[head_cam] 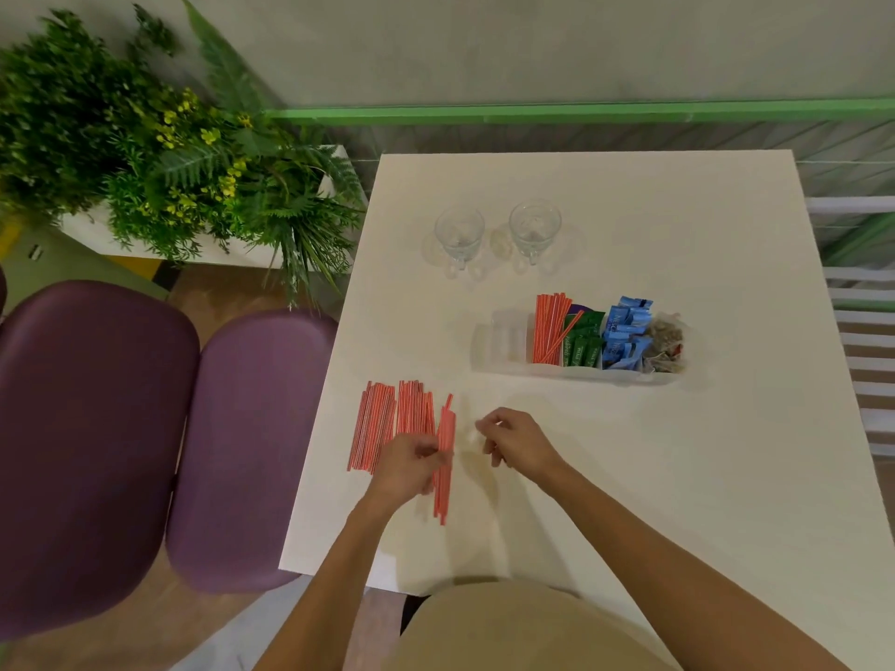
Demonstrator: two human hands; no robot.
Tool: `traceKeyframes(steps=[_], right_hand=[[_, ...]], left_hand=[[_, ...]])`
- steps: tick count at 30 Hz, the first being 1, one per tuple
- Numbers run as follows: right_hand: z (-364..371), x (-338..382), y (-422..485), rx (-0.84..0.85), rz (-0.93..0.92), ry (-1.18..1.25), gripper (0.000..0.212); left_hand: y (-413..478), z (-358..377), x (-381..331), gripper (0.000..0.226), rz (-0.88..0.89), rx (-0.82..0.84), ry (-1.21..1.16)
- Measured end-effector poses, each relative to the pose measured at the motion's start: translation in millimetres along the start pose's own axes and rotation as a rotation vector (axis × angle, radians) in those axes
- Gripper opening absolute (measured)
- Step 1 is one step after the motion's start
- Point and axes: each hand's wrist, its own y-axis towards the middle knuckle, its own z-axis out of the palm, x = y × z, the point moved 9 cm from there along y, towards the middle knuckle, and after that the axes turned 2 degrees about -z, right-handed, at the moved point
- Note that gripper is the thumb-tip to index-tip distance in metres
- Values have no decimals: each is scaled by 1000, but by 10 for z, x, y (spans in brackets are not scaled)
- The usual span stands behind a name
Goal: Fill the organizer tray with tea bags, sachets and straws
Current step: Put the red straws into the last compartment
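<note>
Straws (443, 457) bunch pinched in left hand (409, 464), lower centre; right hand (516, 440) half-curled, seemingly empty. Loose pinch risks straws fanning, rolling off counter (678, 477) edge.

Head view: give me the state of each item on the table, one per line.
Clear plastic organizer tray: partly filled, leftmost compartment empty.
Orange straws in tray: stacked, one askew.
Green sachets: in tray.
Blue sachets: in tray.
Tea bags: in rightmost compartment.
Loose orange straws: on table.
Left hand: gripping a straw bunch.
Right hand: fingers curled, apparently empty.
Two clear glass cups: upright, empty.
</note>
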Motion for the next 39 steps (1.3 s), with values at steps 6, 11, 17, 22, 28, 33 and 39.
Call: traceKeyframes(steps=[6, 11, 17, 22, 28, 33, 39], right_hand=[[86, -83, -111, 103, 3, 225, 38], [-41, -163, -223, 173, -6, 367, 24], [-294, -198, -289, 4, -36, 537, 16], [-422, -155, -297, -113, -99, 584, 11], [-319, -86, -298, -63, -95, 540, 12], [-452, -21, -298, -7, -77, 524, 11], [-845, 170, -170, 5, -67, 419, 14]], left_hand=[[-220, 481, -222, 15, 59, 217, -106], [-282, 569, -284, 30, 107, 216, -106], [-264, 431, -259, 15, 105, 55, -249], [-268, 303, -256, 13, 69, -113, -510], [-247, 373, -424, 10, 99, -159, -548], [-171, 344, -432, 11, 91, -165, -584], [-88, 350, -598, 24, 175, -139, -587]])
